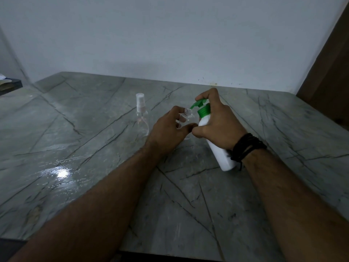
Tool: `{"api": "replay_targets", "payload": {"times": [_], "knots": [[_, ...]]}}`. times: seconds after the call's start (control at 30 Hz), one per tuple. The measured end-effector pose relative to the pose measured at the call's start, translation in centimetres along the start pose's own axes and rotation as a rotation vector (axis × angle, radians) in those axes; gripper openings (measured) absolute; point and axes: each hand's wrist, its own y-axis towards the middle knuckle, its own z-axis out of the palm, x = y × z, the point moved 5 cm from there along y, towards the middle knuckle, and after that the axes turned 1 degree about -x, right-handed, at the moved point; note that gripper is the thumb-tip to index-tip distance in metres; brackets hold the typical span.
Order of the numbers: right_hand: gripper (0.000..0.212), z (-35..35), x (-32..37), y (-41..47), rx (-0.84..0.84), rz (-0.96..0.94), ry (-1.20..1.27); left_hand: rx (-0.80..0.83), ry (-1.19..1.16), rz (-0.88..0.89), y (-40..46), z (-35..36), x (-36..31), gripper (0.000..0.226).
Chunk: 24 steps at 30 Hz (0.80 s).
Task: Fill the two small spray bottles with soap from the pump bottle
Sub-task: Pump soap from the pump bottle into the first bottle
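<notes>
Right hand (pixel 217 121) grips the tilted pump bottle (pixel 217 148) — nozzle over the open spray bottle (pixel 186 118), its fingers wrapped round; left hand (pixel 168 131) fingers curl round that bottle.

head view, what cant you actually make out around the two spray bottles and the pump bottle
- Open spray bottle: body hidden by the left hand; fill level unknown.
- Pump bottle: middle covered by the right hand and wristband.
- Green nozzle: any soap stream too small to see.
- Capped spray bottle: clear, contents unreadable.
</notes>
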Motion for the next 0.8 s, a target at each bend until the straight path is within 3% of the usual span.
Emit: {"api": "replay_targets", "payload": {"times": [0.8], "knots": [[0.079,-0.01,0.16,-0.16,-0.023,-0.007,0.011,-0.013,-0.032,0.006,-0.06,0.03,0.25,0.049]]}}
